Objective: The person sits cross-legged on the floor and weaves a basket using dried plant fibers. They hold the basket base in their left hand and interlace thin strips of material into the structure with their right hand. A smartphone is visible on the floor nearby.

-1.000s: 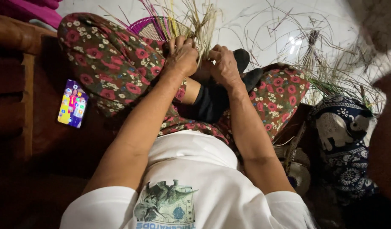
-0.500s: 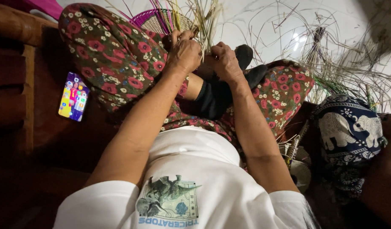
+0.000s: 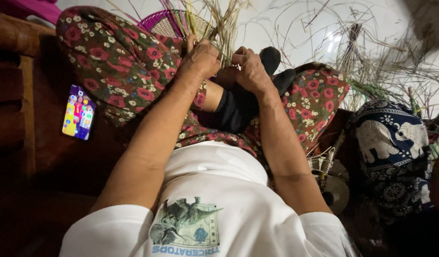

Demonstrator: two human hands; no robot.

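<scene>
1. Clearly, both hands meet above the raised knees: the left hand (image 3: 200,59) is curled shut around a bundle of dry grass stems (image 3: 224,24), which keeps the loose strands gathered and upright.
2. The right hand (image 3: 250,69) sits just beside it, fingers bent inward and pinching at the base of the same stems; exactly which strands it grips is hidden by the knuckles.
3. A partly woven basket (image 3: 164,24), magenta at its rim, rests against the knee in the floral trousers (image 3: 119,62), touching the left hand's far side, so the lap appears to serve as a prop for the work.
4. More loose stems (image 3: 372,71) lie spread on the pale floor (image 3: 286,28) to the right, near enough to be picked from.
5. A phone (image 3: 79,113) with a lit screen lies on the dark wooden seat (image 3: 19,95) at the left, well apart from the weaving.
6. A blue cloth with an elephant print (image 3: 393,138) lies at the right.
</scene>
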